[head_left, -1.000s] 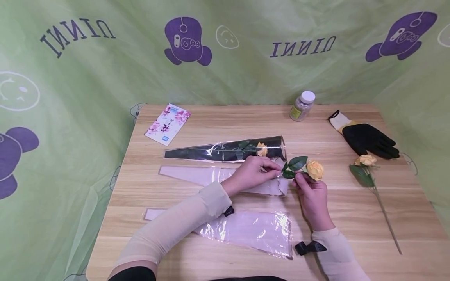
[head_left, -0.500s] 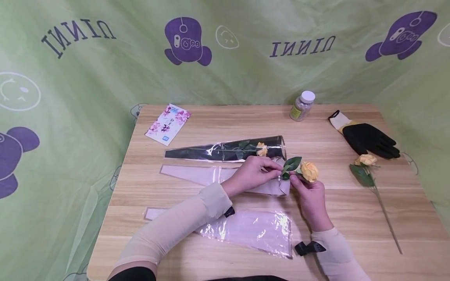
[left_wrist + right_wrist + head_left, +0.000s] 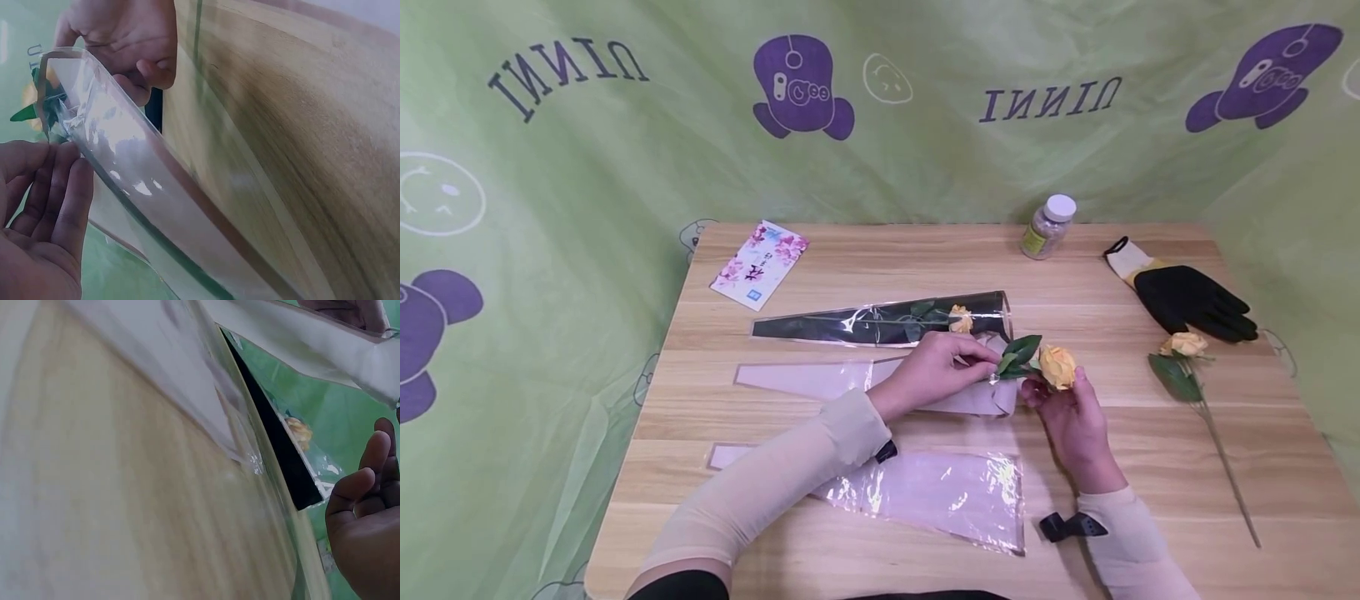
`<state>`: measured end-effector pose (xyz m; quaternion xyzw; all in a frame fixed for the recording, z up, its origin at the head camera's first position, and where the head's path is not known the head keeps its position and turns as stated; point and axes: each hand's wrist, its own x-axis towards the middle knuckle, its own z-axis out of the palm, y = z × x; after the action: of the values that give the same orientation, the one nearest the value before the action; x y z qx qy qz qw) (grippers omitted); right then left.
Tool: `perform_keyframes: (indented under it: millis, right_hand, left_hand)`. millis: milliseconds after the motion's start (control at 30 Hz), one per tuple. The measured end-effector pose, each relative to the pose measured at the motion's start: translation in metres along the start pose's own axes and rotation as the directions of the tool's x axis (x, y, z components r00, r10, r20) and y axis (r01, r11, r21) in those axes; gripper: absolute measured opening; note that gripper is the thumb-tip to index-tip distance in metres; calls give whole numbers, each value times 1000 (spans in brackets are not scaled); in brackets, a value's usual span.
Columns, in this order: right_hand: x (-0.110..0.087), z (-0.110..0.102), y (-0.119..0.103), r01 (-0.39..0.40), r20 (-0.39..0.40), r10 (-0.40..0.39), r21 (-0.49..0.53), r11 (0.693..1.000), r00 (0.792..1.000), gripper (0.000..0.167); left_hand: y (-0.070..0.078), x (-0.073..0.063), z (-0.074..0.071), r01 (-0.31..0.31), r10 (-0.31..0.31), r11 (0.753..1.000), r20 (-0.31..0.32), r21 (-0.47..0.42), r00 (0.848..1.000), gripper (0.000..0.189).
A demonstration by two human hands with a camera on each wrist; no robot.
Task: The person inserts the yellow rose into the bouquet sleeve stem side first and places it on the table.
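My left hand [image 3: 943, 371] pinches the mouth edge of a white, clear-fronted flower sleeve [image 3: 805, 377]; the left wrist view shows this sleeve [image 3: 125, 131] slanting away from the fingertips. A yellow artificial rose [image 3: 1057, 367] with green leaves pokes out of the mouth, its stem running into the sleeve. Beside the bloom is my right hand [image 3: 1078, 437], thumb raised apart from loosely bent fingers that sit just below the flower's neck. In the right wrist view those fingers [image 3: 359, 487] are relaxed, and nothing shows between them.
Behind lies a black-backed sleeve [image 3: 820, 326] with a rose inside. A flat white sleeve [image 3: 940, 496] lies in front. To the right are another yellow rose [image 3: 1185, 343] and a black glove [image 3: 1195, 300]. A jar [image 3: 1048, 227] and floral packet [image 3: 760, 265] are farther back.
The rose has slid left, deeper into the sleeve. My right hand's thumb has left the flower's neck and stands beside the bloom. My left hand keeps its pinch at the mouth.
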<state>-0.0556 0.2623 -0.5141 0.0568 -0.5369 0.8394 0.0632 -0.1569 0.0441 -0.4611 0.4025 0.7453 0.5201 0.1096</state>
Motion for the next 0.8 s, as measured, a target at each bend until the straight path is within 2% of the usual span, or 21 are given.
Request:
perform_keyframes:
  millis: [100,333,467,800]
  right_hand:
    - [0,-2,0,-5,-20,4,-21,1000,1000,47]
    - [-1,-9,-5,43,-35,-46,-77,996,998,40]
    - [-2,-11,-9,29,-19,-32,-141,990,999,38]
    - [-5,-13,-15,-11,73,27,-215,977,997,38]
  left_hand:
    - [3,-1,0,11,-11,1000,11,12,1000,15]
    - [3,-2,0,17,-17,999,6,32,1000,14]
    - [4,-2,0,19,-19,999,11,32,1000,13]
    - [5,-1,1,-15,14,998,15,62,1000,13]
